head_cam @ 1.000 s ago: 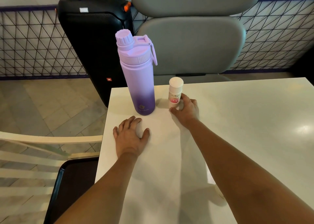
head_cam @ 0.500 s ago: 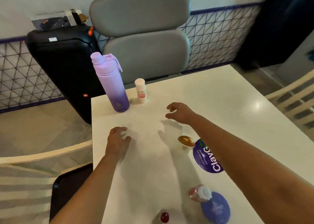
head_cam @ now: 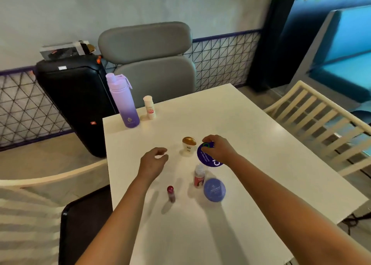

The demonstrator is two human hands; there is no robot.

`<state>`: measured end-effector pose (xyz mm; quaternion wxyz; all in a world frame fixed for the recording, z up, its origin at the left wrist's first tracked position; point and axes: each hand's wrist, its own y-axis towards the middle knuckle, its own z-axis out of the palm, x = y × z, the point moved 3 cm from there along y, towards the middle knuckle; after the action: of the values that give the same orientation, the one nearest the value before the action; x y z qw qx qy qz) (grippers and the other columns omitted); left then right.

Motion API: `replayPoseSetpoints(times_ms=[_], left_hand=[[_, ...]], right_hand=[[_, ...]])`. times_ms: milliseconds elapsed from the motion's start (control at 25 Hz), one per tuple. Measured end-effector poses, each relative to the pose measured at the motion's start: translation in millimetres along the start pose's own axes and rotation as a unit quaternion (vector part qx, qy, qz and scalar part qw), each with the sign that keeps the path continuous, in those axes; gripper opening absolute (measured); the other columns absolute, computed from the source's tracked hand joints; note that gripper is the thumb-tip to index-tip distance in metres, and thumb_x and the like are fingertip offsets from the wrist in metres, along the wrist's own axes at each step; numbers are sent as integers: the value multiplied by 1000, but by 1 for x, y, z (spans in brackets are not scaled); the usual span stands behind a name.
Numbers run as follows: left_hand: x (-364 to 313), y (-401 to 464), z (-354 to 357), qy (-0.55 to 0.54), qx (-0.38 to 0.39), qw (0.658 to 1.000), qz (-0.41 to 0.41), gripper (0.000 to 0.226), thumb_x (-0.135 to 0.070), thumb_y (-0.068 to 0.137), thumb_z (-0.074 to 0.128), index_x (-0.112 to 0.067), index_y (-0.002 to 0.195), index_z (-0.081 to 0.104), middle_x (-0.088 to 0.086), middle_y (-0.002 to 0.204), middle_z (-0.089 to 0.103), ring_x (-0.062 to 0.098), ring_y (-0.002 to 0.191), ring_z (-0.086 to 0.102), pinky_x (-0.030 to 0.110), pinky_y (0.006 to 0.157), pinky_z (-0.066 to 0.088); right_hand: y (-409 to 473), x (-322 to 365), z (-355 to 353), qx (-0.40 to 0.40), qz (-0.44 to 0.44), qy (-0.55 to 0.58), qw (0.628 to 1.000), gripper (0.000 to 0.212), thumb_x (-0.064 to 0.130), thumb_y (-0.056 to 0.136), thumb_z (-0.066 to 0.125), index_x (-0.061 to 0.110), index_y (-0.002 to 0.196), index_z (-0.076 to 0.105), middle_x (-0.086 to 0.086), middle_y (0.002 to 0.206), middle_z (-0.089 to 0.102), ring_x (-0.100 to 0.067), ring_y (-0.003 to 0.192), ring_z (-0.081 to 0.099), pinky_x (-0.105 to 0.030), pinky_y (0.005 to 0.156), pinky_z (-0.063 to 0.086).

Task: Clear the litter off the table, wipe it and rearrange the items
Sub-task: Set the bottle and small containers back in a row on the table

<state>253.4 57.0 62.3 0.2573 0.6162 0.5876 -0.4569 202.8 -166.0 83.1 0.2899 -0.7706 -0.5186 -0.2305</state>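
Observation:
On the white table [head_cam: 261,136], my right hand [head_cam: 218,148] grips the top of a dark blue round tub [head_cam: 206,159] with white lettering, fingers curled over its far edge. My left hand [head_cam: 153,160] hovers just above the table to the left, loosely curled and holding nothing. A small gold-capped bottle [head_cam: 188,147] stands beside the tub. Nearer me are a white-capped bottle with a pink label [head_cam: 199,177], a lilac round tin [head_cam: 214,190] and a red-capped vial [head_cam: 170,193]. A tall purple water bottle [head_cam: 127,104] and a white tube [head_cam: 149,108] stand at the far left corner.
A grey padded chair [head_cam: 150,63] sits behind the table's far edge, with a black speaker [head_cam: 74,100] to its left against a wire fence. White slatted chairs stand at the right [head_cam: 317,120] and at the left [head_cam: 30,204], the left one with a black seat.
My right hand left the white tube, drew back and took hold of the dark blue tub. My left hand lifted off the table. The view rose and swung right.

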Motion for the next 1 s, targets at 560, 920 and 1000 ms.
replayPoseSetpoints(times_ms=[560, 920, 1000], left_hand=[[-39, -90, 49, 119, -110, 981, 108, 32, -20, 85, 62, -22, 117, 58, -4, 126, 50, 17, 108, 54, 28, 68, 47], [-31, -79, 127, 186, -32, 982, 5, 52, -21, 85, 64, -20, 134, 45, 4, 141, 43, 20, 128, 42, 27, 104, 33], [-31, -78, 131, 186, -42, 982, -6, 47, -19, 87, 61, -21, 132, 47, 3, 139, 44, 19, 126, 44, 24, 101, 33]], right_hand=[[-44, -83, 31, 130, -66, -103, 984, 49, 28, 82, 68, 19, 127, 51, -4, 135, 48, -21, 121, 46, -29, 96, 40], [-38, -112, 54, 209, -150, -276, 926, 93, 44, 75, 70, 24, 146, 13, -2, 150, 20, -30, 130, 30, -40, 97, 41], [-37, -118, 54, 225, -161, -284, 918, 97, 44, 72, 72, 26, 146, 11, -2, 148, 23, -30, 129, 32, -41, 97, 42]])
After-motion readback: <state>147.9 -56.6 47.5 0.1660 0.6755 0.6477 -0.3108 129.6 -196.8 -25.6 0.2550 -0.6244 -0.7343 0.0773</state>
